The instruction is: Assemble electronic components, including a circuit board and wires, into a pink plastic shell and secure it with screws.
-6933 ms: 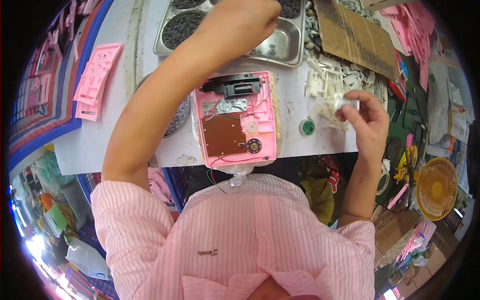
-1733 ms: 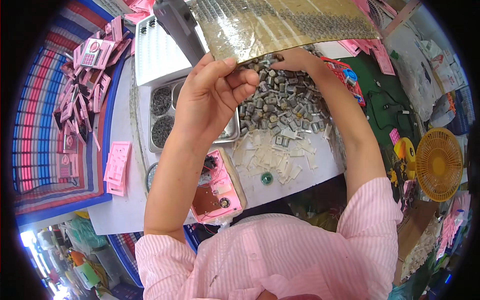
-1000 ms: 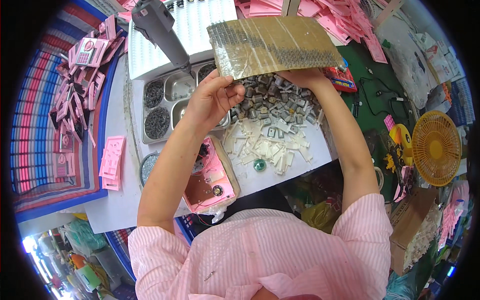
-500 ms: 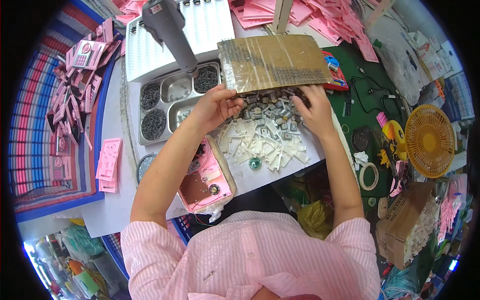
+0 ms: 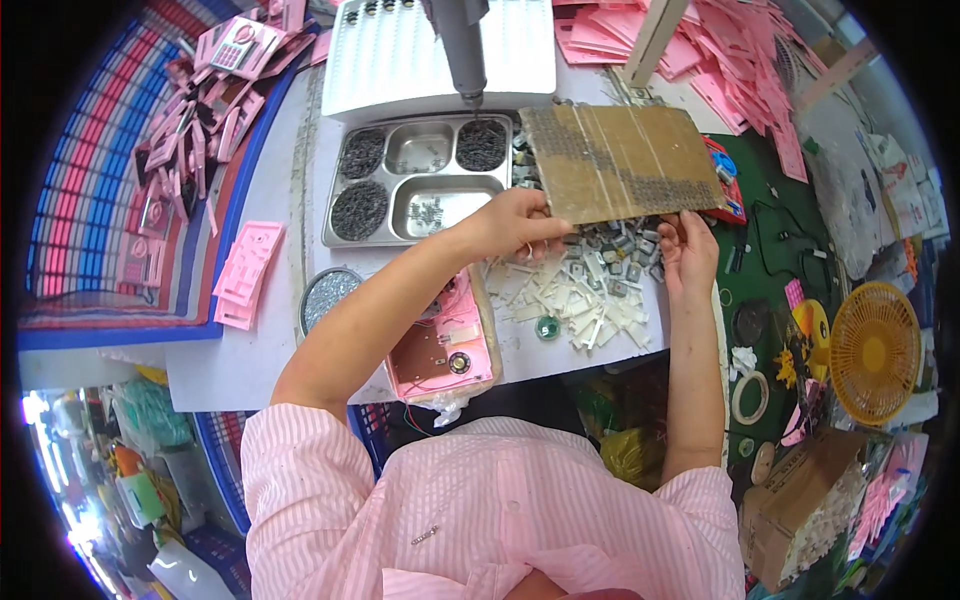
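Observation:
A brown cardboard sheet (image 5: 625, 150), covered with clear tape and rows of small dark marks or parts, lies tilted over a heap of small grey metal-cased parts (image 5: 615, 262). My left hand (image 5: 522, 222) is closed on the sheet's near left corner, a ring on one finger. At its near right edge, my right hand (image 5: 690, 250) has curled fingers pinching the border, palm turned partly up. Many white plastic pieces (image 5: 590, 318) are spread in front of the grey parts. Much of the heap is hidden beneath the sheet.
Left of the sheet sits a steel compartment tray (image 5: 335, 225) of dark screws. An electric screwdriver (image 5: 465, 60) hangs above it. An open pink casing (image 5: 430, 362) with wires lies near me. A blue-rimmed basket (image 5: 150, 340) of pink devices stands left, a yellow basket (image 5: 874, 350) right.
My view has shifted, so the bench appears farther right. My right hand has turned, its fingers now at the sheet's near edge instead of reaching beneath among the parts. My left hand keeps its corner.

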